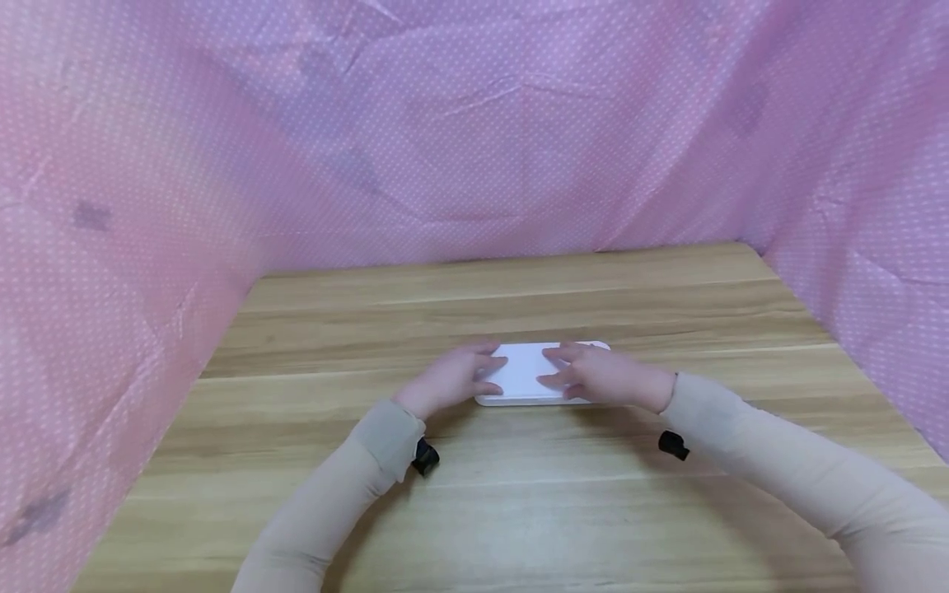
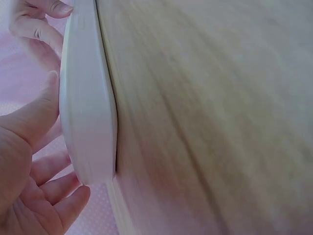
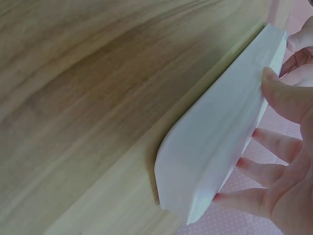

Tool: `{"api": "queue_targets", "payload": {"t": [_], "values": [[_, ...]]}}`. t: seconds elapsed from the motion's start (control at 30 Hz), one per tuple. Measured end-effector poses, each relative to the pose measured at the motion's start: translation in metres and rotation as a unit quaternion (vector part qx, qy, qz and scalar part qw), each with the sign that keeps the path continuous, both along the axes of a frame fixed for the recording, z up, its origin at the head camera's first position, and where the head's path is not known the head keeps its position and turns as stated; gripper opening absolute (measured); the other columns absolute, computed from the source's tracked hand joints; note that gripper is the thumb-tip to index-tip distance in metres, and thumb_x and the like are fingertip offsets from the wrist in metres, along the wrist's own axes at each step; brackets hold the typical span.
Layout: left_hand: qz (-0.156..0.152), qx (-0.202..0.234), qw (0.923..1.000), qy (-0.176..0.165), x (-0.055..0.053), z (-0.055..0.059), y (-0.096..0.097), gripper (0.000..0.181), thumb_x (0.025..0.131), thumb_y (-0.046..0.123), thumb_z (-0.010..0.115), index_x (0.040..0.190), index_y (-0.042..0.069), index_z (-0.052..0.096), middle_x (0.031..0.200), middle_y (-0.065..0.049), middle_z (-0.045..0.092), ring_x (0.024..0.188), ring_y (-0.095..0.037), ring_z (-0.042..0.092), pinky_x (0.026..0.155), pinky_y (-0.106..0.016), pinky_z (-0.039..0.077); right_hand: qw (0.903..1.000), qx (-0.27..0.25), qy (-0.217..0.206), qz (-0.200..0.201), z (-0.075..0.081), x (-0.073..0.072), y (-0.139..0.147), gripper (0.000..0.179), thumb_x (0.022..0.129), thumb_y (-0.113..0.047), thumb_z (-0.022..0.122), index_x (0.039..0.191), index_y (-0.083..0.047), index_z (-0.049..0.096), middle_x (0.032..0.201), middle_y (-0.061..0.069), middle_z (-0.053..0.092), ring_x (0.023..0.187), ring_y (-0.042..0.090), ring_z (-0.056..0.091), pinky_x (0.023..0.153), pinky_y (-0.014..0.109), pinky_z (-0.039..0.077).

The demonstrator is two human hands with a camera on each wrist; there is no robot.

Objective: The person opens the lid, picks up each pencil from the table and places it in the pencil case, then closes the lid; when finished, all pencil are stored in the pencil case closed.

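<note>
A flat white case (image 1: 522,371) with rounded corners lies on the wooden table, its long side toward me. At its left end, my left hand (image 1: 452,375) rests with spread fingers on the top and edge. From the right, my right hand (image 1: 604,375) reaches over the case, fingers spread on its top. In the right wrist view, the right thumb (image 3: 281,95) touches the upper edge of the case's long side (image 3: 215,117), while the fingertips meet the top. The left wrist view shows the left thumb (image 2: 44,105) against the upper edge and fingers near the rounded end.
The wood-grain table (image 1: 519,494) extends around the case on every side. Pink dotted cloth (image 1: 482,148) hangs behind the table and along both sides. A small black piece sits below each sleeve cuff, on the left (image 1: 425,457) and right (image 1: 673,445).
</note>
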State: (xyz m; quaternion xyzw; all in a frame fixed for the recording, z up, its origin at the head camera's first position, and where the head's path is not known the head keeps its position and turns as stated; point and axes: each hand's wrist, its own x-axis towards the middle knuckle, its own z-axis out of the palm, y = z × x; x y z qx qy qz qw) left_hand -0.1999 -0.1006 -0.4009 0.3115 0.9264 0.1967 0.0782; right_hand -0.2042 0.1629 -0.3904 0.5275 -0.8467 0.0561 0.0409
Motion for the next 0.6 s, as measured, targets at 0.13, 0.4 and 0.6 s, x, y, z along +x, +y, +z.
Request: {"api": "queue_targets", "payload": {"t": [0.13, 0.4, 0.6], "values": [[0.006, 0.004, 1.0, -0.004, 0.0023, 0.0017, -0.0005, 0.054, 0.086, 0.031, 0.068, 0.132, 0.008, 0.055, 0.147, -0.014, 0.041, 0.136, -0.028, 0.038, 0.113, -0.039, 0.032, 0.9999, 0.0, -0.004, -0.01, 0.0002, 0.0006, -0.0011, 0.039, 0.078, -0.009, 0.076, 0.116, -0.013, 0.07, 0.124, 0.026, 0.059, 0.107, 0.046, 0.06, 0.082, 0.046, 0.055], [0.008, -0.002, 0.9999, -0.011, 0.0039, -0.0027, -0.0014, 0.055, 0.086, 0.033, 0.067, 0.134, 0.009, 0.053, 0.148, -0.013, 0.039, 0.137, -0.027, 0.037, 0.113, -0.038, 0.031, 0.9999, 0.001, 0.0, -0.011, -0.003, 0.0017, -0.0002, 0.038, 0.078, -0.009, 0.076, 0.116, -0.014, 0.07, 0.123, 0.025, 0.06, 0.106, 0.046, 0.06, 0.082, 0.047, 0.055], [0.001, 0.001, 1.0, 0.002, 0.0037, -0.0024, -0.0016, 0.054, 0.086, 0.031, 0.067, 0.133, 0.008, 0.054, 0.147, -0.014, 0.041, 0.135, -0.029, 0.039, 0.112, -0.038, 0.033, 0.9999, 0.003, -0.007, -0.015, -0.001, 0.0035, -0.0002, 0.039, 0.079, -0.008, 0.075, 0.117, -0.013, 0.069, 0.124, 0.026, 0.059, 0.107, 0.048, 0.059, 0.084, 0.051, 0.053]]}}
